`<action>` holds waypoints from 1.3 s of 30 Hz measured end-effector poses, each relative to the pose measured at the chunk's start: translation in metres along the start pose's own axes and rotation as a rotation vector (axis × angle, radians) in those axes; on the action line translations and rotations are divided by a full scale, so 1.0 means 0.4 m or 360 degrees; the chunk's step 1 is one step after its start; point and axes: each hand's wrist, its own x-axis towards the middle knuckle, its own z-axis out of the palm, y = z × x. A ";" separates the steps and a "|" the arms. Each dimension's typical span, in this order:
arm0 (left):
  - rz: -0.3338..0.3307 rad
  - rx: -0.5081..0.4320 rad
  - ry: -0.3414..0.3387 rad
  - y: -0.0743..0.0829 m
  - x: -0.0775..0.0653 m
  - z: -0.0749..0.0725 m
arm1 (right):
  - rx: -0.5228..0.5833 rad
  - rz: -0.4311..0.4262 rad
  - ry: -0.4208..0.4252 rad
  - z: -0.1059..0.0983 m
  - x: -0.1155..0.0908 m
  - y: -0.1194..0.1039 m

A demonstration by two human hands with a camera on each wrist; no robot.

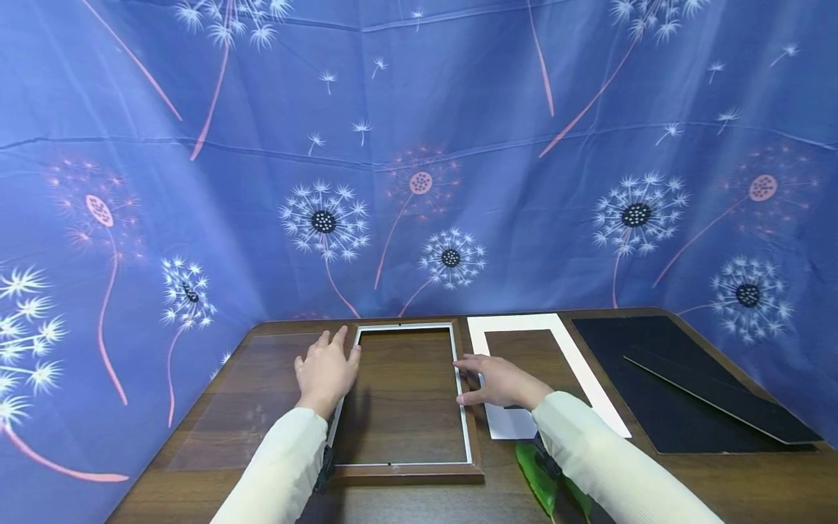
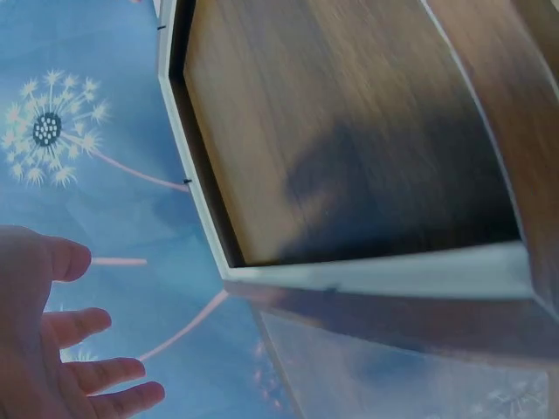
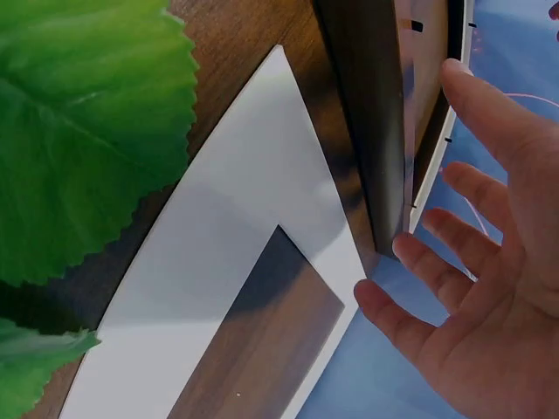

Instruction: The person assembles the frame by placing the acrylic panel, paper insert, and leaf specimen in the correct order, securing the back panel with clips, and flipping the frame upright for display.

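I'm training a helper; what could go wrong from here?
If the left hand and right hand lift unevenly, the brown frame between them might tip. The barely visible clear sheet lies under the left sleeve, which might brush it. The right sleeve passes over the white mat and could nudge it.

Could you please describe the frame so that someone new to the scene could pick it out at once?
Below the blue cloth is a brown table. On it, between the left hand and the right hand, lies the frame. Its brown border with a thin white inner edge sets it apart from the clear sheet on its left and the white mat on its right.
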 end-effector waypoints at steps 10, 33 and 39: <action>-0.0036 0.0039 -0.0036 -0.064 -0.010 -0.014 | -0.0027 0.0096 -0.0158 0.008 0.007 -0.007; -0.0204 0.0019 -0.0048 -0.230 -0.020 -0.027 | 0.0022 0.0120 -0.0177 0.003 0.006 -0.001; -0.0286 -0.0010 -0.0073 -0.261 -0.021 -0.034 | 0.0044 0.0130 -0.0183 0.002 0.005 0.003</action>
